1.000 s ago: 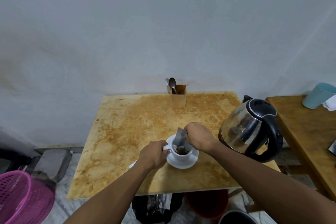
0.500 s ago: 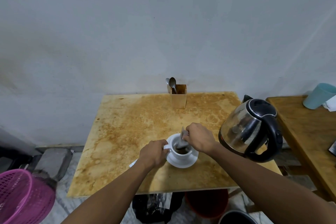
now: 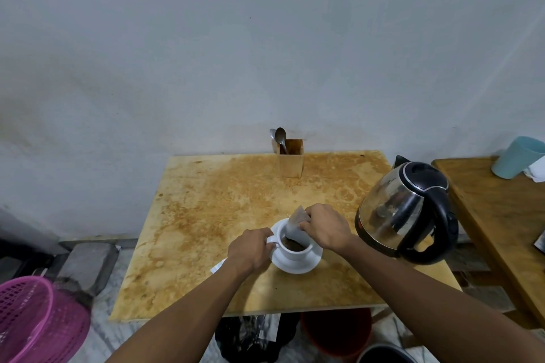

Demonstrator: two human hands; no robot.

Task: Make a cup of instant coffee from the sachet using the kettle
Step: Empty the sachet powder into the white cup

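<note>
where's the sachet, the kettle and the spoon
sachet [image 3: 296, 228], head view, on the flat grey face of the packet above the cup
kettle [image 3: 392, 209], head view, on its shiny steel body
spoon [image 3: 280, 135], head view, on the bowl sticking up out of the wooden holder

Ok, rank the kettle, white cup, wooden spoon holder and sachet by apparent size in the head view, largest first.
1. kettle
2. white cup and wooden spoon holder: too close to rank, and the holder stands farther from the camera
3. sachet, partly hidden by the right hand

Glossy steel kettle; stained wooden table
</note>
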